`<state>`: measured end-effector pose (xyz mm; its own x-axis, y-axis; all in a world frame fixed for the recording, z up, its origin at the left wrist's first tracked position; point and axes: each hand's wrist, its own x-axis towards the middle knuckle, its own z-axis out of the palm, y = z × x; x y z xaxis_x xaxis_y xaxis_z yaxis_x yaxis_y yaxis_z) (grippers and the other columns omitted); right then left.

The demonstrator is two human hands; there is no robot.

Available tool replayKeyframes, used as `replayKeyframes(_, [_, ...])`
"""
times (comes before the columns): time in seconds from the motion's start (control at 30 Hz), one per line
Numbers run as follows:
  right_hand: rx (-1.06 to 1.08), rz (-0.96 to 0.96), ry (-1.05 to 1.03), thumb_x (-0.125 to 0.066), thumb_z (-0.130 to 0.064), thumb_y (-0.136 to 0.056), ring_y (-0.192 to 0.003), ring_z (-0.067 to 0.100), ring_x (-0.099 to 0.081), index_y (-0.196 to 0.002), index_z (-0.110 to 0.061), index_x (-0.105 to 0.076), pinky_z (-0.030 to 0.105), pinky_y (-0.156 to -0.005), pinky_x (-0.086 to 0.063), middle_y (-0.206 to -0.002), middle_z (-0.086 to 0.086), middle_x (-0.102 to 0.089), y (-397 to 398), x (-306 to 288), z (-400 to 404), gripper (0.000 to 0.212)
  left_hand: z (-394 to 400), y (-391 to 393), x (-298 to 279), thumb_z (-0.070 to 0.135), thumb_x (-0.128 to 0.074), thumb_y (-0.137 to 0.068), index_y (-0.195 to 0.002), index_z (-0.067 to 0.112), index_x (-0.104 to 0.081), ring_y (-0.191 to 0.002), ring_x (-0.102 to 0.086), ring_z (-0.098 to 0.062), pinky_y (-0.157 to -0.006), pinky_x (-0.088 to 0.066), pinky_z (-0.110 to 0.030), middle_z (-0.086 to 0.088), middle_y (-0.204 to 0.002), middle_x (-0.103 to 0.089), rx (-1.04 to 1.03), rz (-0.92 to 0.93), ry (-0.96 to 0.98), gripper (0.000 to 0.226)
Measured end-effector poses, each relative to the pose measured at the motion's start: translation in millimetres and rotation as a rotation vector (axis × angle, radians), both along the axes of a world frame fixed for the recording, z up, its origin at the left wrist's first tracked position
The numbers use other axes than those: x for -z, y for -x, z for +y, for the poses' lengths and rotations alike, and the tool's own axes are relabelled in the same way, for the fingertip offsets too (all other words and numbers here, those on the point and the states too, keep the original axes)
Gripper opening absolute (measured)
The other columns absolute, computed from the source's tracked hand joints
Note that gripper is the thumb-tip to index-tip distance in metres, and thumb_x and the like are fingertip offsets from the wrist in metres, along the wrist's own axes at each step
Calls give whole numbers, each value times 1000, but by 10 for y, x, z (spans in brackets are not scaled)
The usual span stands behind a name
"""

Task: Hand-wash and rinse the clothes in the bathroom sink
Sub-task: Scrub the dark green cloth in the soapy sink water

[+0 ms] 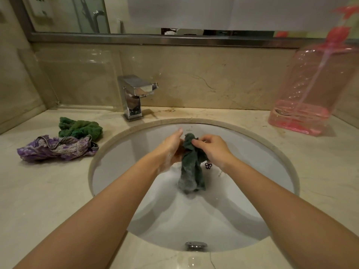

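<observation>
A wet dark green cloth point(191, 167) hangs over the white oval sink point(252, 220), its lower end soapy and touching the basin. My right hand point(211, 150) pinches the cloth's top with curled fingers. My left hand point(171, 147), sudsy, presses against the cloth's left side with its fingers stretched out. On the counter to the left lie a crumpled green garment point(80, 128) and a purple patterned garment point(54, 148).
A chrome faucet point(134, 96) stands behind the sink's left rim. A pink transparent pump bottle point(308, 90) stands at the back right of the marble counter point(38, 191). A mirror runs along the wall above. The overflow drain point(195, 245) sits at the sink's near edge.
</observation>
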<state>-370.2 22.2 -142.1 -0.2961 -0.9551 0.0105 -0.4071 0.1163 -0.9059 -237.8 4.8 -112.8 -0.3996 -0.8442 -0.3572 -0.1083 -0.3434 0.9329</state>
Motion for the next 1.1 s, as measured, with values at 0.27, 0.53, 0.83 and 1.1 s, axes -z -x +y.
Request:
replayKeyframes(0.27, [153, -455, 163, -41, -14, -101, -88, 27, -66, -91, -7, -64, 33, -67, -54, -96, 14, -70, -46, -38, -14, 26, 64, -42, -20, 55, -19, -102, -96, 22, -52, -95, -53, -18, -90, -39, -32, -1, -95, -57, 114, -235, 189, 47])
replayKeyframes(0.53, [67, -708, 117, -35, -36, -100, -94, 24, -59, -96, -10, -63, 35, -70, -50, -98, 10, -64, -20, -131, 73, 38, 1, -45, 10, 42, -37, -103, -92, 12, -60, -68, -62, -20, -56, -50, -26, -13, -86, -66, -38, -140, 262, 40])
replayKeyframes(0.83, [131, -537, 155, -61, -29, -93, -91, 22, -64, -104, -20, -56, 34, -74, -56, -99, 4, -65, -205, -87, 60, 15, -63, -48, -3, 41, -56, -95, -105, 10, -66, -83, -71, -29, -73, -59, -37, -15, -92, -73, -220, 63, 119, 34])
replayKeyframes(1.1, [207, 94, 733, -66, -31, -88, -57, 13, -40, -63, -17, -43, 28, -55, -38, -58, -7, -40, -551, -101, 216, 37, 50, -24, 39, 30, -63, -92, -88, 4, -62, -73, -67, -27, -58, -56, -32, -15, -83, -66, -150, 151, 29, 26])
